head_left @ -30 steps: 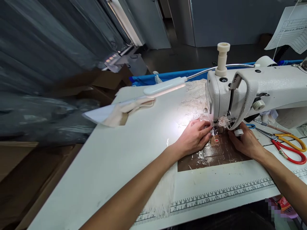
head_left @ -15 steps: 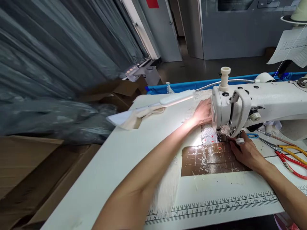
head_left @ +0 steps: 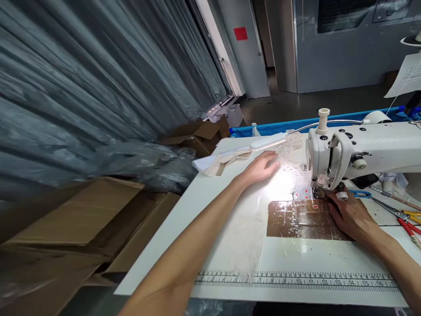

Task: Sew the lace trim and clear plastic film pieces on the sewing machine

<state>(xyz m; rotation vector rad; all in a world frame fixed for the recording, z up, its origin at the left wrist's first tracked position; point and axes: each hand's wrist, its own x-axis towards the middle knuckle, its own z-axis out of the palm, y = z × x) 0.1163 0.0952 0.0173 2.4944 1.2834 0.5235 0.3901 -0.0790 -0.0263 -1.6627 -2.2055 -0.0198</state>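
A white sewing machine [head_left: 375,142] stands at the right of the white table [head_left: 184,232]. Cream lace fabric [head_left: 291,162] lies left of its head, and a fringed cream piece [head_left: 245,245] hangs toward the front edge. My left hand [head_left: 261,167] rests on the table beside the lace, fingers apart, holding nothing. My right hand [head_left: 350,210] is low beside the needle area, over the brown taped plate [head_left: 299,221]; its fingertips are partly hidden by the machine, so what they hold does not show.
Scissors with red and yellow handles [head_left: 403,215] lie at the right. A white lamp [head_left: 269,141] and folded cream cloth [head_left: 230,161] are at the table's back left. A printed ruler [head_left: 296,281] runs along the front. Cardboard boxes [head_left: 79,210] stand at the left.
My left hand has come away from the machine head to the left, off the lace, its fingers now apart. The view has turned left. My right hand remains by the needle.
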